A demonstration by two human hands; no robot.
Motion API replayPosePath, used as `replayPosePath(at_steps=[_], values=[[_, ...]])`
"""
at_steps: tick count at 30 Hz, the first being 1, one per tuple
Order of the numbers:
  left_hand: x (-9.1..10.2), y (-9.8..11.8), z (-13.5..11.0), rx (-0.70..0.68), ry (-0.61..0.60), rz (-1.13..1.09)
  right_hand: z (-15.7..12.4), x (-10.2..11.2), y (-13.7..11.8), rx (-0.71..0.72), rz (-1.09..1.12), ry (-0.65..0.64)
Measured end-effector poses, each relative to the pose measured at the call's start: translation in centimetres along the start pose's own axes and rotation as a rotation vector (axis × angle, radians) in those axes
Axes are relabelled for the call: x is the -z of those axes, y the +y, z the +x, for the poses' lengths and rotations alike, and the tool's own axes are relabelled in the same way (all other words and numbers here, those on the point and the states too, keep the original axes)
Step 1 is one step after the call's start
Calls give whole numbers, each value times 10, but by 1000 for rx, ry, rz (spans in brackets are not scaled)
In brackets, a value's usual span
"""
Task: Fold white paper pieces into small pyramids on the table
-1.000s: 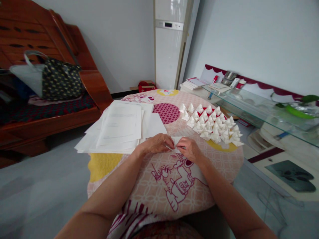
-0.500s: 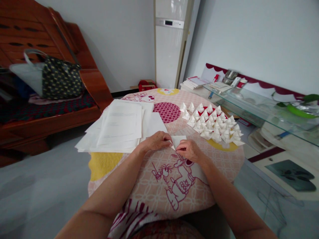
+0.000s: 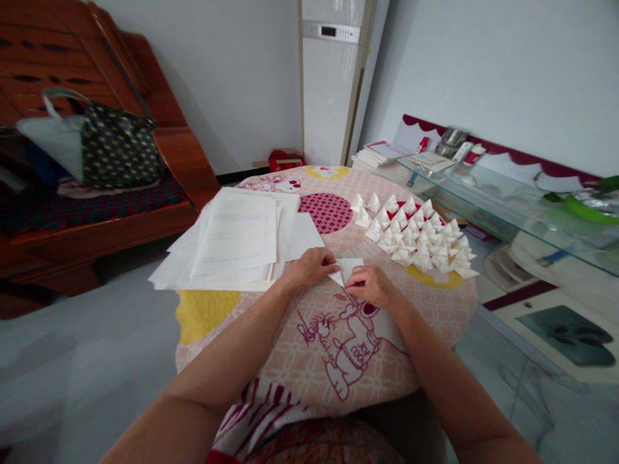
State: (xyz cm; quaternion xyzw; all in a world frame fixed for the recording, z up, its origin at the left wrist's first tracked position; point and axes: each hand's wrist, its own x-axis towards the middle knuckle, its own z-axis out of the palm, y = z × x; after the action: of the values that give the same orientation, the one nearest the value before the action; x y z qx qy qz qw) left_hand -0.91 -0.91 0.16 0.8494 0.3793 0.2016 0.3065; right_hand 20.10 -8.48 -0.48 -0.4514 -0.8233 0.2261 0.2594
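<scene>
A small white folded paper piece (image 3: 349, 267) lies on the patterned cloth (image 3: 338, 348) covering a round table. My left hand (image 3: 312, 266) presses its left edge with bent fingers. My right hand (image 3: 370, 285) pinches its lower right corner. To the right, several finished white folded paper shapes (image 3: 418, 233) stand in rows. A stack of white paper sheets (image 3: 236, 241) lies on the table's left side, just beyond my left hand.
A wooden bench (image 3: 97, 193) with a dark patterned bag (image 3: 118, 151) stands at the left. A white standing air conditioner (image 3: 329, 84) is at the back. A glass shelf unit (image 3: 507, 200) with books and cups runs along the right wall.
The paper piece has been folded into a pointed shape; both hands shifted slightly along it. The camera moved a little.
</scene>
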Motion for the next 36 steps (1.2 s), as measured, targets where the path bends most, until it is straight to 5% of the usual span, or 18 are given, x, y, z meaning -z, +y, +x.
replayPosePath(at_steps=[6,15,22,30,36], values=[[8,2,-3,-10,-74,9,0,2,0,3,21,-6],[-5,0,2,15,60,51,1,5,-5,-5,45,-12],[-4,1,1,67,51,75,0,8,-3,-26,61,-51],[-5,6,-1,90,70,102,0,1,-1,-180,65,13],[-5,8,-3,75,69,129,0,7,-4,-62,35,-86]])
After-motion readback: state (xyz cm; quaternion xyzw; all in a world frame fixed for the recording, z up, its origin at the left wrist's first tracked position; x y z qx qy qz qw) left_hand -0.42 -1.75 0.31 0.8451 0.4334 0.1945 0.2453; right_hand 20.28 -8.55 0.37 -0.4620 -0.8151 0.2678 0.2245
